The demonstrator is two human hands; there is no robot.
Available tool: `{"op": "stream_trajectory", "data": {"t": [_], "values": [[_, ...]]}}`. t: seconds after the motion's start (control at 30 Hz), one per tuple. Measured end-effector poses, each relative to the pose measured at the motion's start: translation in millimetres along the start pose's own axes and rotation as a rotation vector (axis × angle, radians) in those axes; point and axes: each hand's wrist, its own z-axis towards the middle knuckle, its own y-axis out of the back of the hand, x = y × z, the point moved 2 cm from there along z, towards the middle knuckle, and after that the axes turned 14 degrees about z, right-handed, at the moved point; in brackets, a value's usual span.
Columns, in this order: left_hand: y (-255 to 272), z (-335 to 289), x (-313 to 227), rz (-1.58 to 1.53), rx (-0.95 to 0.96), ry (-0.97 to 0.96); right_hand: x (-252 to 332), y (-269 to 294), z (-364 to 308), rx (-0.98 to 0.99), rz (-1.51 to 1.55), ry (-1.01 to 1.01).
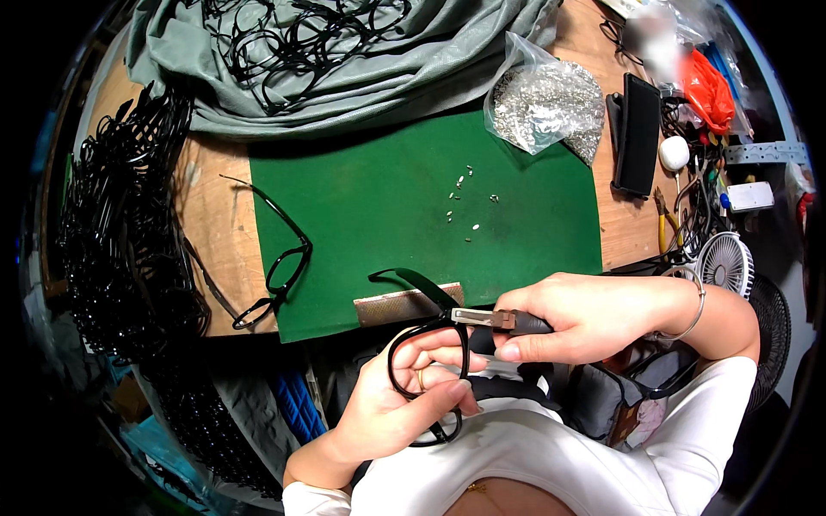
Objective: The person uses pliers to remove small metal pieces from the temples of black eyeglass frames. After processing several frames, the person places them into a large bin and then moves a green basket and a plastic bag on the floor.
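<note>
Green mat (370,189) brightly lit; white shirt (516,447) nearly overexposed; corners black, edges bent; upper-right patch (654,45) blurred.

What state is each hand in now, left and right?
Left hand: closed, holding the black glasses frame.
Right hand: closed, holding the pliers.

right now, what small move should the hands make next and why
Probably a light squeeze of the pliers with the right hand, while the left hand braces the black glasses frame. The pliers' tips are at the corner where the temple arm meets the front, and the left hand supports the rim. How firmly the pliers grip can't be told.
</note>
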Motion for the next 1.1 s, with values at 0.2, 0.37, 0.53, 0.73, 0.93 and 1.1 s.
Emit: {"op": "stream_trajectory", "data": {"t": [0.2, 0.37, 0.53, 0.73, 0.93, 1.1], "values": [[-1, -1, 1, 0.021, -0.013, 0.015, 6, -1, 2, -0.068, -0.131, -0.003], [-6, 1, 3, -0.016, -0.037, -0.011, -9, -8, 6, -0.302, -0.382, 0.14], [-6, 3, -4, -0.058, -0.022, -0.013, -1, 14, 4, 0.043, -0.074, 0.029], [-4, 7, -8, -0.043, -0.01, 0.011, -47, 30, 37, -0.406, -0.2, 0.187], [15, 1, -27, 0.59, -0.475, -0.178, -63, 19, 45, -0.602, -0.203, 0.447], [73, 13, -33, 1.358, -0.569, -0.337, -63, 17, 44, -0.59, -0.211, 0.422]]}}
